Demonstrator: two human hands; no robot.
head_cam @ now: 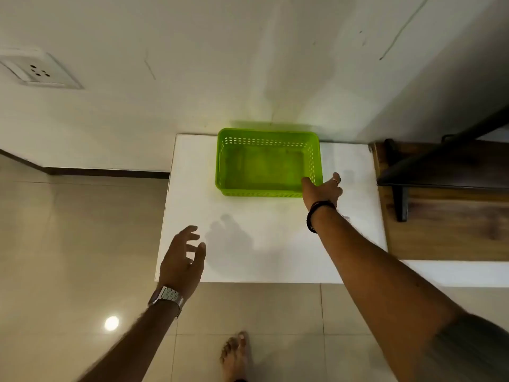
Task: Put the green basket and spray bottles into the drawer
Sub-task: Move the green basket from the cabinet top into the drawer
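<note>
- Against the wall, the green basket (268, 162) sits on a white top (275, 244).
- Right hand (323, 190) grips its near-right corner, thumb inside.
- Left hand (181, 260) hovers, fingers spread.
- Wooden shelf (446, 172) crowds the right.

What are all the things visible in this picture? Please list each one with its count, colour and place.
Perforated green plastic basket: one, bright green, empty, at the back of the white top, against the wall.
Flat white cabinet top: one, white, centre.
Wall socket plate: one, white, upper left wall.
Dark wooden surface: one, brown, right of the white top.
Tiled floor: beige, left and below.
Spray bottles: none visible.
Left hand: one, open, over the white top's left edge, metal wristwatch.
Right hand: one, at the basket's near right corner; grip unclear.
Bare foot: one, bottom centre.
</note>
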